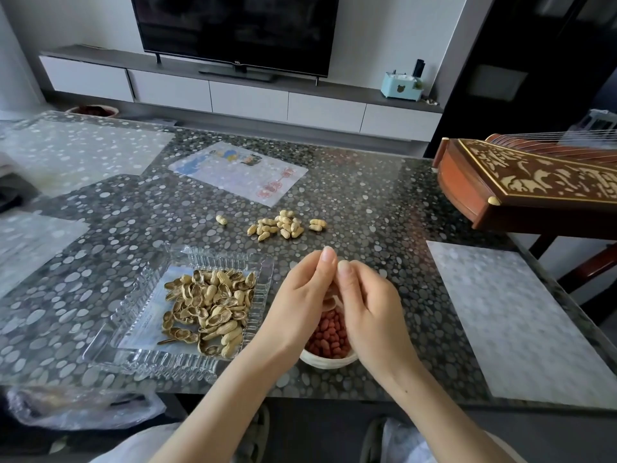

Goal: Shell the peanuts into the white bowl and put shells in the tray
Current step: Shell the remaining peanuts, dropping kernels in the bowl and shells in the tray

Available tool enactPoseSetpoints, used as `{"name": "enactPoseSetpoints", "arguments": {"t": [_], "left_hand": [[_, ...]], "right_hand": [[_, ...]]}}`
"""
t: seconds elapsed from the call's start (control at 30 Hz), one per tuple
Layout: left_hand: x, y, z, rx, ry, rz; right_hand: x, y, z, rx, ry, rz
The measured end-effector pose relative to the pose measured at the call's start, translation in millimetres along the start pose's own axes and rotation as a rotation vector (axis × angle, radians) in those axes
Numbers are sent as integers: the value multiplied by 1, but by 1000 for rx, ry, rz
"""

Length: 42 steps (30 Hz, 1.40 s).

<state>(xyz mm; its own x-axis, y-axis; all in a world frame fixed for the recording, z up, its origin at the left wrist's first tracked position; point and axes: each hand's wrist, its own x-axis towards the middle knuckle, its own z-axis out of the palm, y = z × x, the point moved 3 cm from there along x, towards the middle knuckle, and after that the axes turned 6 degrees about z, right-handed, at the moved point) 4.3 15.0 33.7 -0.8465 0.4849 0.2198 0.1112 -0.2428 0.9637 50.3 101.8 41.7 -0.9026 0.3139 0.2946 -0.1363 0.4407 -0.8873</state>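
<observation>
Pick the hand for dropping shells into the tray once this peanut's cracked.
Left, probably. The left hand sits right beside the tray; the right hand would have to cross over the white bowl and the left hand. Both hands now pinch the peanut above the bowl.

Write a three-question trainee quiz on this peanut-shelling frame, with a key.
1. True or false: empty shells lie in the glass tray, and unshelled peanuts lie on the table beyond it.
2. Fill in: the white bowl holds ___-skinned kernels.
3. The left hand and right hand pinch a peanut above: A the white bowl; B the glass tray; C the unshelled peanuts.
Key: 1 true; 2 red; 3 A.
</observation>
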Motion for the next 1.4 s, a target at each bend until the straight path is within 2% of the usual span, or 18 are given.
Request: {"name": "enactPoseSetpoints", "arguments": {"t": [0.1, 0.17, 0.3, 0.57, 0.67, 0.73, 0.87, 0.93, 1.0, 1.13, 1.23, 1.3, 1.4], "left_hand": [[-1, 1, 2, 99, 27, 62], [-2, 3, 4, 166, 57, 107], [-4, 3, 5, 262, 87, 145], [-5, -2, 5, 353, 100, 151], [-5, -2, 3, 345, 94, 136], [-3, -4, 0, 300, 90, 102], [-1, -11, -5, 165, 47, -30], [1, -12, -7, 160, 34, -55], [4, -10, -12, 246, 50, -19], [9, -2, -20, 751, 68, 105], [13, -6, -25, 982, 45, 127], [16, -8, -27, 1022, 54, 117], [17, -4, -34, 958, 111, 119]], "right_hand": [[1, 2, 0, -129, 74, -60], [1, 3, 1, -126, 76, -57], [0, 5, 3, -59, 46, 20], [0, 6, 4, -13, 141, 169], [2, 10, 0, 21, 130, 231], [4, 12, 0, 85, 79, 312], [4, 15, -2, 389, -50, 608], [6, 17, -4, 417, -78, 667], [9, 22, -9, 400, -51, 681], [18, 32, -22, 444, 58, 685], [22, 36, -28, 428, 77, 677], [22, 38, -28, 401, 77, 677], [21, 38, -27, 352, 66, 655]]}}
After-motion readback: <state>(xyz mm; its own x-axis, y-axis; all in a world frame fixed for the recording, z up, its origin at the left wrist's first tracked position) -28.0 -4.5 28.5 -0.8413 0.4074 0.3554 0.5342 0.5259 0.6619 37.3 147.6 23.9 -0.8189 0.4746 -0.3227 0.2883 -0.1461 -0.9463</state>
